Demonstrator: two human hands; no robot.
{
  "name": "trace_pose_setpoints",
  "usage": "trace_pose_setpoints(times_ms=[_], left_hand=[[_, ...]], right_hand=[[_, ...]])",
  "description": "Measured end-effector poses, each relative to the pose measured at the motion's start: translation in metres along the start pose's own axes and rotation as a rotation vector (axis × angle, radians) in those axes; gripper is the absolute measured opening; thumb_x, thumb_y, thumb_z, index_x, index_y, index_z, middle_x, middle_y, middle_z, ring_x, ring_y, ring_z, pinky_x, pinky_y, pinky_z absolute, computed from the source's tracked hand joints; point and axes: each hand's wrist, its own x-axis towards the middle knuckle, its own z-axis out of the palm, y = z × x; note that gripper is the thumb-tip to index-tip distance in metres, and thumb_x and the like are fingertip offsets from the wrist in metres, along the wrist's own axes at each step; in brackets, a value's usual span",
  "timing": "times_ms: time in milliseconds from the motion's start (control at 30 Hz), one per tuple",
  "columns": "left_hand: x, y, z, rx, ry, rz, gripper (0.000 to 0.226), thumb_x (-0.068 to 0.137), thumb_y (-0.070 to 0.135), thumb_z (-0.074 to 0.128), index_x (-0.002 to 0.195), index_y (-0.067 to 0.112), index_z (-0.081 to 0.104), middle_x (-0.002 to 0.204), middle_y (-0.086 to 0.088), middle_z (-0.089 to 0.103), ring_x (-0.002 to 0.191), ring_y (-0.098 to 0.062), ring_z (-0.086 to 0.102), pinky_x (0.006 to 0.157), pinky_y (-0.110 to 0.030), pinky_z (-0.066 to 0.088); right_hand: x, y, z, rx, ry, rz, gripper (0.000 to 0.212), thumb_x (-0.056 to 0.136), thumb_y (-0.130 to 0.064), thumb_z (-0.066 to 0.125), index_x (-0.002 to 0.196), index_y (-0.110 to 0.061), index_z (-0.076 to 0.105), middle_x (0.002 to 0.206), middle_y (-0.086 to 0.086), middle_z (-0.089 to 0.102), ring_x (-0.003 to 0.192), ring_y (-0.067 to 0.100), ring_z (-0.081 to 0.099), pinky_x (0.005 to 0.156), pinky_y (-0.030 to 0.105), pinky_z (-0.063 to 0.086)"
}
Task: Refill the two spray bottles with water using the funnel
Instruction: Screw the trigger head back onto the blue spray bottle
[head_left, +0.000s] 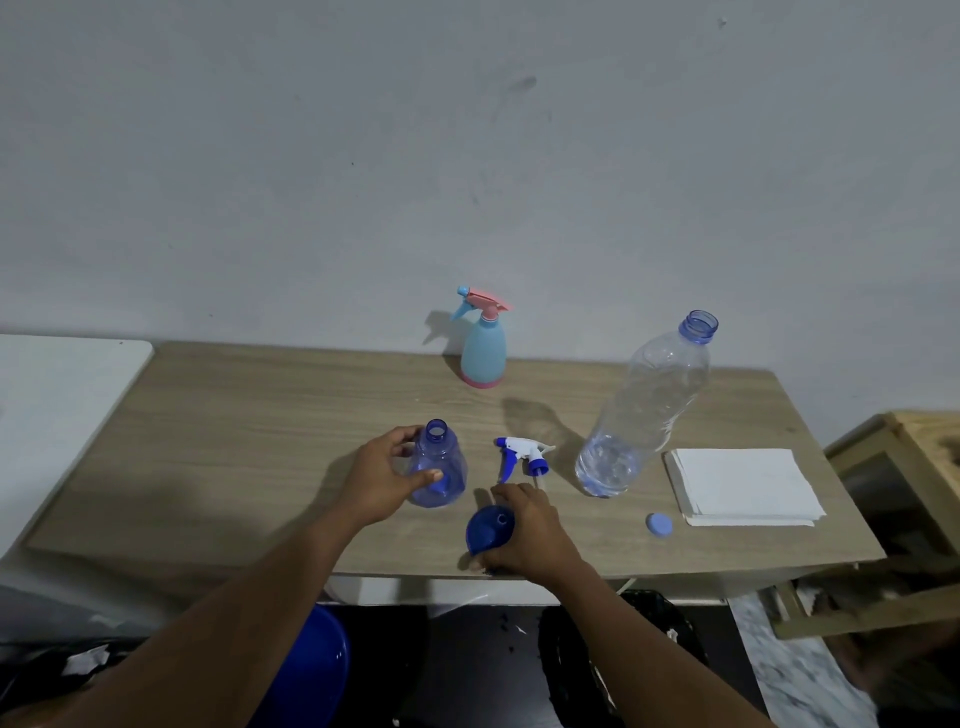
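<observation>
The left hand clasps the open blue spray bottle mid-tabletop. The right hand grips the funnel by the front edge. The capped spray bottle stands at the back edge, with bare room left.

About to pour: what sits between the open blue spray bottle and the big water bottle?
In the head view, only the detached spray trigger head lies between blue spray bottle and water bottle.
</observation>
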Motion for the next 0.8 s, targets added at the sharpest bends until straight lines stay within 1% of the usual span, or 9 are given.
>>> trace_pose_setpoints(times_ms=[67, 100, 167, 200, 267, 400, 667, 733, 800], left_hand=[[-0.001, 0.0, 0.0, -0.003, -0.001, 0.001, 0.061, 0.068, 0.009, 0.09, 0.119, 0.024, 0.06, 0.104, 0.021, 0.065, 0.096, 0.004, 0.06, 0.072, -0.001, 0.047], [-0.001, 0.0, -0.001, -0.006, 0.0, 0.002, 0.061, 0.068, 0.009, 0.09, 0.12, 0.024, 0.06, 0.105, 0.02, 0.065, 0.096, 0.004, 0.061, 0.073, -0.002, 0.047], [-0.002, 0.0, -0.001, -0.002, -0.006, -0.004, 0.062, 0.068, 0.011, 0.09, 0.12, 0.026, 0.059, 0.106, 0.021, 0.065, 0.098, 0.004, 0.061, 0.072, -0.002, 0.047], [-0.002, 0.001, -0.001, -0.003, -0.008, -0.006, 0.062, 0.069, 0.011, 0.09, 0.119, 0.028, 0.058, 0.106, 0.021, 0.065, 0.098, 0.003, 0.061, 0.072, -0.002, 0.046], [-0.002, 0.001, 0.0, -0.015, -0.007, -0.01, 0.062, 0.069, 0.011, 0.09, 0.119, 0.029, 0.058, 0.107, 0.021, 0.065, 0.1, 0.002, 0.061, 0.072, -0.003, 0.047], [-0.001, 0.002, 0.001, -0.012, -0.015, -0.023, 0.063, 0.069, 0.01, 0.089, 0.123, 0.024, 0.059, 0.106, 0.018, 0.065, 0.099, 0.002, 0.061, 0.072, -0.002, 0.047], [0.001, 0.003, -0.002, 0.027, -0.026, -0.039, 0.066, 0.068, 0.013, 0.091, 0.123, 0.027, 0.057, 0.106, 0.02, 0.063, 0.095, 0.012, 0.059, 0.07, -0.001, 0.045], [0.001, 0.0, -0.001, 0.029, -0.031, -0.04, 0.071, 0.064, 0.01, 0.092, 0.122, 0.028, 0.056, 0.108, 0.018, 0.063, 0.097, 0.011, 0.059, 0.072, -0.001, 0.045], [0.0, -0.003, 0.002, 0.027, -0.05, -0.047, 0.076, 0.061, 0.008, 0.093, 0.125, 0.026, 0.055, 0.113, 0.016, 0.063, 0.103, 0.003, 0.059, 0.074, 0.0, 0.044]], right_hand=[[-0.002, 0.0, -0.009, 0.151, 0.086, -0.008, 0.092, 0.054, -0.063, 0.088, 0.132, -0.031, 0.051, 0.128, -0.01, 0.05, 0.117, 0.008, 0.049, 0.098, 0.029, 0.048], [-0.002, -0.003, -0.017, 0.227, 0.161, -0.015, 0.074, 0.063, -0.062, 0.085, 0.123, -0.031, 0.055, 0.121, -0.012, 0.054, 0.109, 0.005, 0.053, 0.092, 0.024, 0.048], [0.003, -0.009, -0.034, 0.327, 0.322, 0.011, 0.042, 0.087, -0.049, 0.072, 0.119, -0.024, 0.059, 0.112, -0.007, 0.061, 0.098, 0.005, 0.057, 0.083, 0.022, 0.045], [0.01, -0.011, -0.041, 0.347, 0.375, 0.057, 0.039, 0.095, -0.042, 0.064, 0.125, -0.018, 0.059, 0.113, -0.002, 0.063, 0.097, 0.008, 0.059, 0.084, 0.023, 0.044], [0.03, -0.008, -0.046, 0.302, 0.371, 0.188, 0.039, 0.102, -0.03, 0.054, 0.132, -0.005, 0.054, 0.118, 0.007, 0.064, 0.105, 0.02, 0.061, 0.084, 0.027, 0.044], [0.059, 0.001, -0.039, 0.186, 0.242, 0.364, 0.035, 0.097, -0.026, 0.057, 0.124, -0.006, 0.051, 0.121, 0.016, 0.063, 0.106, 0.03, 0.063, 0.09, 0.041, 0.054], [0.076, 0.0, -0.034, 0.201, 0.23, 0.306, 0.075, 0.089, -0.017, 0.069, 0.152, -0.011, 0.028, 0.135, 0.016, 0.055, 0.124, 0.033, 0.056, 0.1, 0.042, 0.047], [0.08, -0.001, -0.037, 0.252, 0.263, 0.314, 0.074, 0.091, -0.016, 0.066, 0.154, -0.011, 0.027, 0.139, 0.014, 0.054, 0.126, 0.031, 0.055, 0.102, 0.041, 0.046], [0.082, -0.004, -0.044, 0.248, 0.333, 0.265, 0.061, 0.093, -0.014, 0.062, 0.149, -0.01, 0.038, 0.134, 0.014, 0.058, 0.12, 0.03, 0.058, 0.097, 0.036, 0.048]])
